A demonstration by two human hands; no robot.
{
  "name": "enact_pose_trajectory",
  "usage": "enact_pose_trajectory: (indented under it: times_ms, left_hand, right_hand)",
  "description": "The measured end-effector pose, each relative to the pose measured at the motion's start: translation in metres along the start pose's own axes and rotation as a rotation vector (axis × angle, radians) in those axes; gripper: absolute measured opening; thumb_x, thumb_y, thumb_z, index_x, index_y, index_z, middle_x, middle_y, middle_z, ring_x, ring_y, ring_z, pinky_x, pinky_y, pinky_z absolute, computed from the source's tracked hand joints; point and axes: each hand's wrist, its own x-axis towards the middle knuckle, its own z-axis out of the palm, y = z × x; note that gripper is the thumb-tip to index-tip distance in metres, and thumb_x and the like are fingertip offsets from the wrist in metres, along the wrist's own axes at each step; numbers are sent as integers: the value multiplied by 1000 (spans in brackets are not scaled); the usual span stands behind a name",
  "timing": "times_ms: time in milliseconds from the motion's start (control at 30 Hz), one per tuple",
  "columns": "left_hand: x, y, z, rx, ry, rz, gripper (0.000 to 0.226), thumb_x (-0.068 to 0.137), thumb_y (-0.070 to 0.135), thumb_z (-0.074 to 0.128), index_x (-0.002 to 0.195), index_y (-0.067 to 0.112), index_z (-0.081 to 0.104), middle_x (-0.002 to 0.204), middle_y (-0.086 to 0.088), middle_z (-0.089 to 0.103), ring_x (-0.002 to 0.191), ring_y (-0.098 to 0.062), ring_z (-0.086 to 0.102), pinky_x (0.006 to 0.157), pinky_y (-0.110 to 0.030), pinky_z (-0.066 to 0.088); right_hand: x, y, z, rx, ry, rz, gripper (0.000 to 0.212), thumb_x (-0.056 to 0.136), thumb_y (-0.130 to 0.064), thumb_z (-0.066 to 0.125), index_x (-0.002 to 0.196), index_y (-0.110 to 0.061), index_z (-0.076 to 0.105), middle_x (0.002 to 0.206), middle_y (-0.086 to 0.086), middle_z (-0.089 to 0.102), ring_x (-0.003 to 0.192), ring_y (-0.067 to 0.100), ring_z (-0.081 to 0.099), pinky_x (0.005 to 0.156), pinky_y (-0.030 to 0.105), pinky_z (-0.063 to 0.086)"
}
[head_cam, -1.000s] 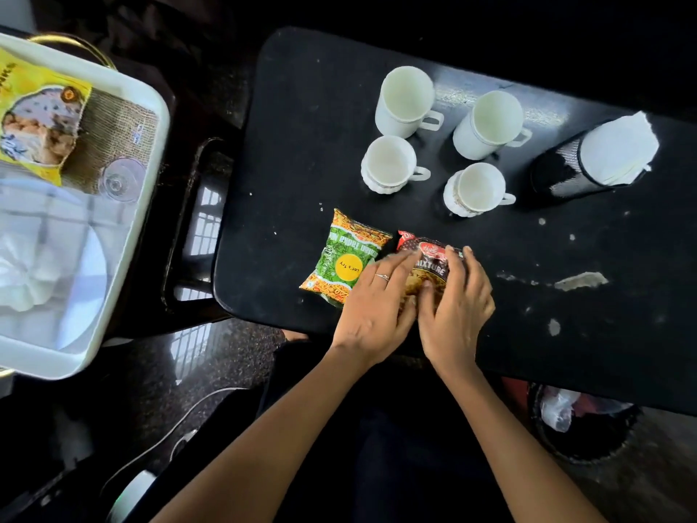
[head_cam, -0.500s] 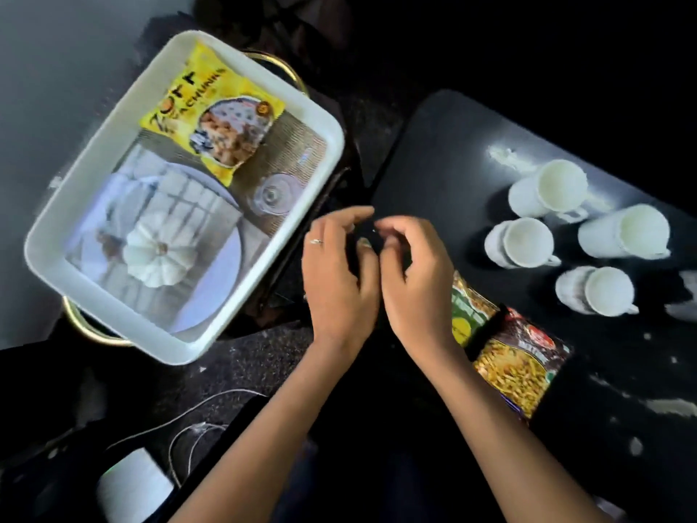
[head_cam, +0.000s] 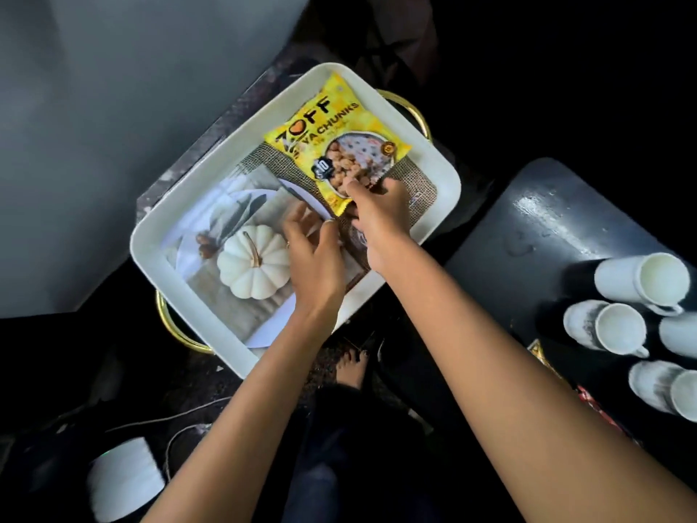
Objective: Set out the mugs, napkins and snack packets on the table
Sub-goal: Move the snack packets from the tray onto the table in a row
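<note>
Right hand (head_cam: 379, 209) pinches yellow packet (head_cam: 339, 141); left hand (head_cam: 317, 251) hovers open.

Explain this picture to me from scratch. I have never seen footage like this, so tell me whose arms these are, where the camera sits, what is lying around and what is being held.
There is no machine here. A person wears a wide-angle camera on the head, looking down, so the two bare arms reaching up from the bottom are the person's own.

The right hand pinches the near corner of a yellow snack packet that lies in a white tray with gold handles. The left hand hovers open beside it, over the tray, holding nothing. The pumpkin and plate in the tray look like a picture printed on its floor.

At the right is a black table with four white mugs on it, partly cut off by the frame edge. Edges of other packets peek out beside them.
</note>
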Motion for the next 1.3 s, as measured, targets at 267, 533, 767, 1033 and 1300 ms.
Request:
enact_pose_trajectory:
  times_ms: [267,533,767,1033,1300]
  left_hand:
    - [-1,-8,-9,-45,-159,-49,36,99,19,46,134,27,42,120,-4,59,101,-16,59,95,-33,47]
    - [-14,6,-3,-184,-88,-152,37,100,37,40,128,15,50,109,0,64,96,-14,63,82,-29,50]
    - [-48,25,25,-402,-336,-359,51,93,47,49,123,8,61,117,-16,69,107,-30,67,92,-43,55]
    - [-127,-11,83,-156,-447,-249,28,93,24,58,115,7,62,110,-16,71,99,-34,69,90,-54,53]
    - [-205,-63,125,188,-738,-236,14,80,35,64,89,28,73,103,-3,75,101,-29,69,98,-55,47]
  right_hand:
    - [7,6,7,82,60,12,9,82,-11,66,76,-12,59,81,12,68,64,19,59,52,26,44]
    - [-31,12,-36,530,-293,26,14,91,4,50,87,-10,54,90,9,64,78,19,61,64,23,53]
    - [-76,51,-120,664,-442,11,27,88,4,49,106,-13,60,105,8,69,99,19,65,87,33,52]
    - [-102,109,-237,724,-117,-12,21,81,-13,63,98,-18,52,97,4,68,87,19,64,78,34,53]
    - [-128,155,-338,468,95,-180,51,76,-27,75,123,-19,55,112,-2,71,104,12,67,89,31,52]
